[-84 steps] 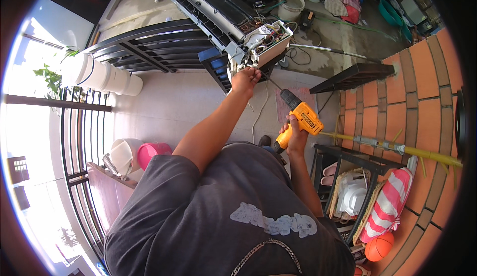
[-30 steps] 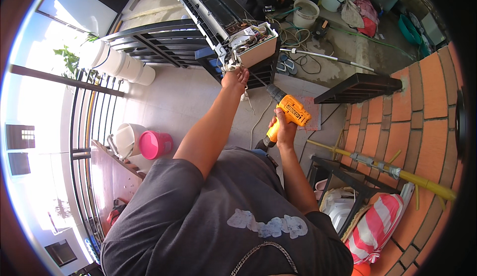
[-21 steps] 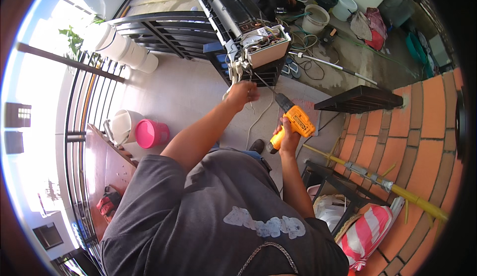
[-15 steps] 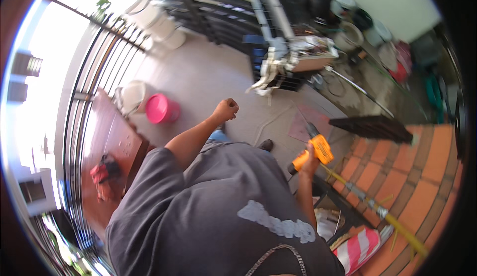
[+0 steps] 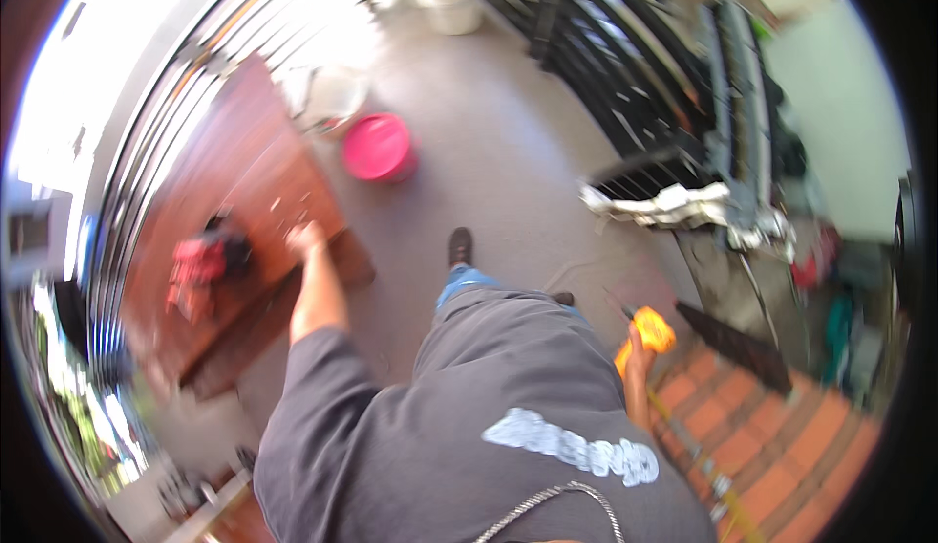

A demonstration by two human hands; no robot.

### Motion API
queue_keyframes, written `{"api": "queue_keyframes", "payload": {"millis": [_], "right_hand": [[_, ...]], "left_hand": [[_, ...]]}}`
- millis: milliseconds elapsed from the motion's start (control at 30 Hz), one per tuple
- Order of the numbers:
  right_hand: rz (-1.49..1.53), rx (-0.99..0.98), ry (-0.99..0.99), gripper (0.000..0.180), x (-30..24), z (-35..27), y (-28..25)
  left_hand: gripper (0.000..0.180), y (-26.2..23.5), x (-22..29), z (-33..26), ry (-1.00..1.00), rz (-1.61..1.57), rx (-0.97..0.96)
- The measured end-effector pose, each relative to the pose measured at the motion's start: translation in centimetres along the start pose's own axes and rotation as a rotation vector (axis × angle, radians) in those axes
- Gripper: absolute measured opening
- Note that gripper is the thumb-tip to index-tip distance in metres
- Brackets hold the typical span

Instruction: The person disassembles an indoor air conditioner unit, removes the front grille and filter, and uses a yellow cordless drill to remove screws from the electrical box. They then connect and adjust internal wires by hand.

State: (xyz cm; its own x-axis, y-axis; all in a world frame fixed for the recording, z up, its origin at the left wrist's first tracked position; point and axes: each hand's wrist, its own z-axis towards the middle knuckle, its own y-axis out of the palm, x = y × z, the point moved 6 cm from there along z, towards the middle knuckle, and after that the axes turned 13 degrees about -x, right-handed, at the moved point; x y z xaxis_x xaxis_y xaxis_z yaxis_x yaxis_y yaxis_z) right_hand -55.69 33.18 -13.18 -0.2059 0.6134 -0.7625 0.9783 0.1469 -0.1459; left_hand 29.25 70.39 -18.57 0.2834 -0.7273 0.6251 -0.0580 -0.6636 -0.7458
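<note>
My right hand (image 5: 638, 359) is wrapped round the grip of a yellow cordless drill (image 5: 656, 329). A thin bit points forward and to the left from its dark chuck. My left hand (image 5: 305, 239) is stretched out over the near right part of a reddish-brown wooden table (image 5: 249, 118), close to several small loose pieces (image 5: 281, 207) too blurred to name. Motion smears its fingers. A red and black object (image 5: 203, 267), perhaps a tool, lies on the table to the left of that hand.
A bright pink bucket (image 5: 377, 146) and a whitish bucket (image 5: 338, 96) stand beyond the table. Black metal railing (image 5: 596, 49) runs along the far side. Orange brick tiles (image 5: 752, 435) lie at the right, beside a dark panel (image 5: 735, 346). Pale strips (image 5: 664, 201) hang over a black crate.
My view and body have turned left toward the table. My left hand has moved from over the floor to over the tabletop. The drill stays in my right hand.
</note>
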Motion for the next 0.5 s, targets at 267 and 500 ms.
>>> {"api": "queue_keyframes", "payload": {"millis": [267,500], "right_hand": [[-0.440,-0.078,-0.002,0.029,-10.1,-3.0,15.9],[-0.623,0.011,0.041,0.034,-10.0,-7.4,17.6]], "left_hand": [[0.026,1.4,-0.6,8.8,0.068,1.562,-0.165],[0.029,-2.0,-2.0,9.0,-0.266,0.209,0.146]]}}
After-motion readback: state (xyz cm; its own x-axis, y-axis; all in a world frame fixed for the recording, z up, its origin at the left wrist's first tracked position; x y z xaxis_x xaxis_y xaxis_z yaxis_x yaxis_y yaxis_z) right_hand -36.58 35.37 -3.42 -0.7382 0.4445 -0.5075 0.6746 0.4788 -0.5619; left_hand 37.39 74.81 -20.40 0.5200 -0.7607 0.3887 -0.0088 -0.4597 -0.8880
